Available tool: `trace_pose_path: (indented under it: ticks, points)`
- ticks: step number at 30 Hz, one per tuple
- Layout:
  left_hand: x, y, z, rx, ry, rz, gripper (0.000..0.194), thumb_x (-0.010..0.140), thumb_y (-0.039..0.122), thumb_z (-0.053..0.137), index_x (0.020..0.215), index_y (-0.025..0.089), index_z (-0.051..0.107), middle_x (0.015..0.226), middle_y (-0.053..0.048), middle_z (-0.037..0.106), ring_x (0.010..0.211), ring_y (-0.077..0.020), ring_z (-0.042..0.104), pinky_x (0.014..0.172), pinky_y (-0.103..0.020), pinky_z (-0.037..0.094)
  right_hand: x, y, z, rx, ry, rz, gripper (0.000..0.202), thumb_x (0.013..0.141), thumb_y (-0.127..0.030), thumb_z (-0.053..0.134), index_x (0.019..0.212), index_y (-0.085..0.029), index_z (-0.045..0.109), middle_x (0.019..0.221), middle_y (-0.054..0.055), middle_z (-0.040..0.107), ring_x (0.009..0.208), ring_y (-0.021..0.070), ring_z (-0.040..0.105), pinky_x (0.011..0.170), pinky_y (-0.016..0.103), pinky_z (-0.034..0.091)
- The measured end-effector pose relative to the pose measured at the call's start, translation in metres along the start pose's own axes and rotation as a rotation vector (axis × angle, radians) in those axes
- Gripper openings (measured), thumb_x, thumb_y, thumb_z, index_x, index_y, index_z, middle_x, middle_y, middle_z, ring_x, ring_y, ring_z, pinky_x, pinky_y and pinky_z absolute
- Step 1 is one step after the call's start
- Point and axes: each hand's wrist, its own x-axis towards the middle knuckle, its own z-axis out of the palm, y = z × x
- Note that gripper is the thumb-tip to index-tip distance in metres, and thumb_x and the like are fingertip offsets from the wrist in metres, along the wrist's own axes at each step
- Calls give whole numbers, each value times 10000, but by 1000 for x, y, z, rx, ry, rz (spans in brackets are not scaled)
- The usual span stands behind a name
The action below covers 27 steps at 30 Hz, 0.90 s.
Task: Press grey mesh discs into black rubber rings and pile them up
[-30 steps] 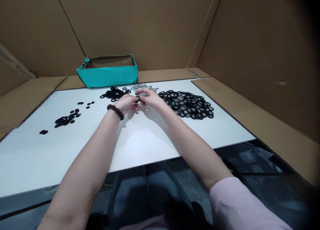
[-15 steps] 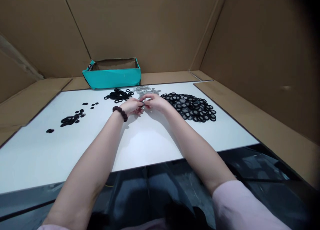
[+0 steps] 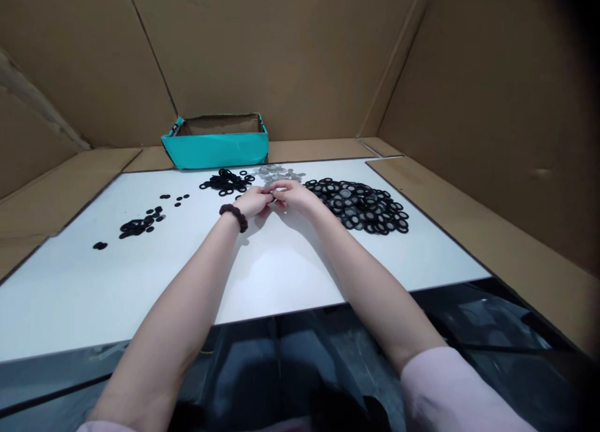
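My left hand (image 3: pixel 254 202), with a dark scrunchie at its wrist, meets my right hand (image 3: pixel 291 196) above the white board. Between their fingertips is a small black ring (image 3: pixel 271 197), pinched from both sides. Just behind the hands lies a pile of pale grey discs (image 3: pixel 276 172). A heap of black rings with grey centres (image 3: pixel 360 205) spreads to the right of my right hand. Behind my left hand, to its left, sits a smaller pile of black rings (image 3: pixel 227 180).
A turquoise open box (image 3: pixel 218 150) stands at the back left. More black rings (image 3: pixel 135 226) and several small black discs (image 3: pixel 100 246) lie on the left of the white board (image 3: pixel 154 288). Cardboard walls (image 3: pixel 300 63) rise behind and at the sides.
The whole view has shifted slightly, so things appear a little further right and lower. Both hands remain together at the small ring, with the fingers slightly changed in pose.
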Motion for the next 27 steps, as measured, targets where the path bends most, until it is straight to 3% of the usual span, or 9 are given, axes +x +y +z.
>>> trace_pose_path:
  ticks: [3,7,10,12,15,18,21,24,27]
  points:
    - [6,-4,-1,-7,92,11,86,754,107,507,680,151,510,569,-16,544,481,-101,488,495,-234,393,-1,-1,0,30,-5,-41,356,679,69,458,879,-146,659,495,-46,516,459,77,473,493,179,409]
    - [10,-13,-1,148,11,46,80,742,122,501,679,150,543,545,-16,535,509,-124,508,497,-234,387,-2,3,-2,-44,-67,-48,367,639,68,440,836,-121,685,448,-43,480,432,79,420,465,186,362]
    - [10,-16,2,338,62,151,54,736,155,522,698,157,561,577,-21,557,578,-158,547,559,-261,424,1,4,0,-135,-47,-41,359,642,36,414,794,-118,701,453,-25,486,428,94,406,483,217,369]
    - [10,-15,1,440,166,285,58,750,195,542,757,154,583,684,-44,616,679,-182,585,651,-285,456,2,3,1,-210,42,-116,369,665,21,386,794,-121,702,547,4,553,487,110,458,555,243,413]
    - [14,-12,-9,477,393,432,155,812,215,496,886,136,606,921,-93,661,850,-194,605,790,-303,463,3,1,-5,-353,318,-315,365,731,-2,361,856,-133,678,742,51,607,673,150,544,725,291,452]
    - [17,-18,-33,607,703,334,241,864,183,394,926,126,620,979,-133,655,960,-227,597,875,-348,440,5,4,-23,-500,658,-393,316,779,-22,366,920,-131,627,894,108,586,819,188,554,826,334,437]
    - [17,-30,-58,732,852,108,290,883,199,364,996,123,619,1077,-184,623,1013,-292,593,857,-414,446,6,12,-44,-603,824,-341,313,791,-6,344,954,-125,583,980,144,565,879,207,547,843,347,423]
    - [16,-40,-71,783,807,-56,283,867,263,445,1025,104,617,1112,-221,602,1059,-331,579,860,-430,449,6,20,-59,-666,857,-269,326,792,4,335,984,-125,564,968,138,578,906,217,556,847,343,415]
    - [15,-41,-70,822,739,-67,247,837,287,508,968,119,633,1123,-218,595,1090,-340,562,880,-427,441,6,26,-64,-752,846,-174,357,772,24,330,983,-121,579,942,139,600,894,233,562,824,353,410]
